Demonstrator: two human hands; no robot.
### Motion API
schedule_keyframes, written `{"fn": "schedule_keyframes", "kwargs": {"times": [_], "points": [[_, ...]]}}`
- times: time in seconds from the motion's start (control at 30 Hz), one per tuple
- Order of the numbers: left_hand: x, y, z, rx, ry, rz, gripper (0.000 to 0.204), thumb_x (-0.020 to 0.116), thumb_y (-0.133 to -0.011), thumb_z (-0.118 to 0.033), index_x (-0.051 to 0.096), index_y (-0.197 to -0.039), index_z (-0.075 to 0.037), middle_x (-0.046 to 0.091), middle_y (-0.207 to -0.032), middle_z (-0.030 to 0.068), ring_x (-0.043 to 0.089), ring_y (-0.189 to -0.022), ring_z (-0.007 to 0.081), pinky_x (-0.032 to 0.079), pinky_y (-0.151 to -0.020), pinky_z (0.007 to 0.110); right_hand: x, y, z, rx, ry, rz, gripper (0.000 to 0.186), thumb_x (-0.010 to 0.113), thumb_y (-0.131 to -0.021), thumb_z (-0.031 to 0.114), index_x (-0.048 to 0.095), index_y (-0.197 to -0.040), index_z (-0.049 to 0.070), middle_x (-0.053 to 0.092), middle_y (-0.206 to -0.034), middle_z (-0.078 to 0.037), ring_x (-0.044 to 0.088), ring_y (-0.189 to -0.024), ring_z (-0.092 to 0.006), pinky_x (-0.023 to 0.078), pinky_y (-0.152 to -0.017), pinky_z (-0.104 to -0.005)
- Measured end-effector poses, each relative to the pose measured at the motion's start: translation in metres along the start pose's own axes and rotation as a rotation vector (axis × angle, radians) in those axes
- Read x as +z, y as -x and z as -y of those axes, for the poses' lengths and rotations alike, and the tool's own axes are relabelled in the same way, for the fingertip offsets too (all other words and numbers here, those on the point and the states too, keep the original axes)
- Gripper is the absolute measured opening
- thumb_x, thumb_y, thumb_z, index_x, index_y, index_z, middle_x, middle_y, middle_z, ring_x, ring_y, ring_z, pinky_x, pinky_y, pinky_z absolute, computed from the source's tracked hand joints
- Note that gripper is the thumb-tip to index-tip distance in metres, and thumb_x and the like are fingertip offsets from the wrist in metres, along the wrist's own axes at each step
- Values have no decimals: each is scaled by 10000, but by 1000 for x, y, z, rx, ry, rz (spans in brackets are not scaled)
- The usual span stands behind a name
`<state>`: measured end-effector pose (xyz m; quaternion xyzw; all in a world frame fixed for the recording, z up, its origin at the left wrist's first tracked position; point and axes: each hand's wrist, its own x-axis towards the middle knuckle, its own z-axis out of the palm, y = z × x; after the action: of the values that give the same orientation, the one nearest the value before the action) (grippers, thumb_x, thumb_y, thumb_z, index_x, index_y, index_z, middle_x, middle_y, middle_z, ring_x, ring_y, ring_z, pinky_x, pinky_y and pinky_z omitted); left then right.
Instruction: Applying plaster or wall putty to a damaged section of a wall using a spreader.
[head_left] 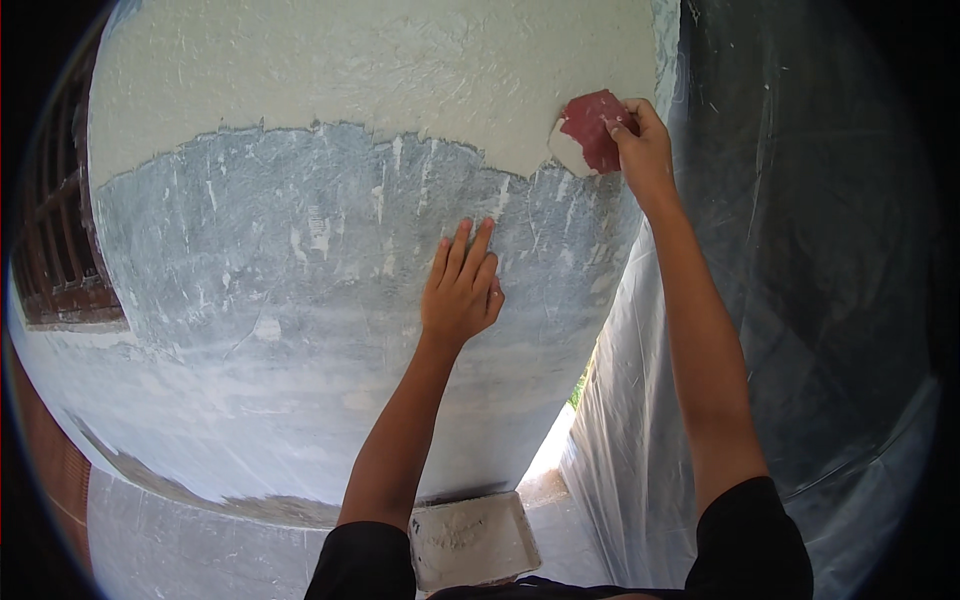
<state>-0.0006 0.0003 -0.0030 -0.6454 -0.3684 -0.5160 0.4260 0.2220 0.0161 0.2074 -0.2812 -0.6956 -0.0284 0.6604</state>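
Observation:
My right hand (643, 140) pinches a flat red scraper (597, 130) whose pale-smeared edge rests against the wall near its right side. Fresh cream-coloured plaster (380, 70) covers the upper wall and ends in a ragged lower border beside the scraper. Below that border the wall (330, 250) is bare grey-blue with white streaks and patches. Lower and further left, my left hand (464, 285) is held up at the grey part, fingers stretched out and holding nothing. Whether its fingertips press on the surface I cannot tell.
A pale tray (475, 540) with plaster residue sits at the wall's foot, just below me. Clear plastic sheeting (640, 420) hangs on the right, with a dark area behind it. At the left edge is a brown barred window (65, 220).

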Motion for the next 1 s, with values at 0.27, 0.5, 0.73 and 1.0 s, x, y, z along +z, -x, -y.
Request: {"fn": "schedule_keyframes", "kwargs": {"times": [0.27, 0.5, 0.73, 1.0], "points": [[0, 1, 0, -7, 3, 2, 171, 500, -835, -180, 595, -935, -79, 444, -1497, 83, 369, -1409, 294, 293, -1141, 455, 9, 10, 3, 58, -13, -33, 173, 619, -869, 88, 613, -1033, 32, 675, -916, -102, 637, -853, -174, 493, -795, -313], [1, 1, 1, 4, 5, 18, 194, 498, -841, -184, 601, -959, -70, 441, -1499, 85, 366, -1410, 298, 286, -1144, 455, 1, 6, -1, 72, -191, -144, 173, 601, -868, 50, 618, -1035, 8, 667, -938, -100, 626, -867, -167, 479, -799, -288], [1, 2, 1, 12, 33, 19, 236, 533, -829, -167, 569, -1032, -52, 441, -1491, 121, 359, -1406, 343, 273, -1140, 499, -9, 11, -1, 110, -276, -245, 148, 605, -876, 45, 617, -1013, -11, 651, -938, -85, 598, -870, -144, 468, -787, -289], [-2, 10, -4, -13, 104, 23, 238, 552, -806, -133, 548, -1028, -48, 442, -1480, 155, 355, -1405, 365, 262, -1140, 514, -39, 81, -20, 205, -429, -172, 89, 590, -887, 26, 594, -976, 20, 613, -946, -37, 533, -852, -103, 405, -794, -243]]}}
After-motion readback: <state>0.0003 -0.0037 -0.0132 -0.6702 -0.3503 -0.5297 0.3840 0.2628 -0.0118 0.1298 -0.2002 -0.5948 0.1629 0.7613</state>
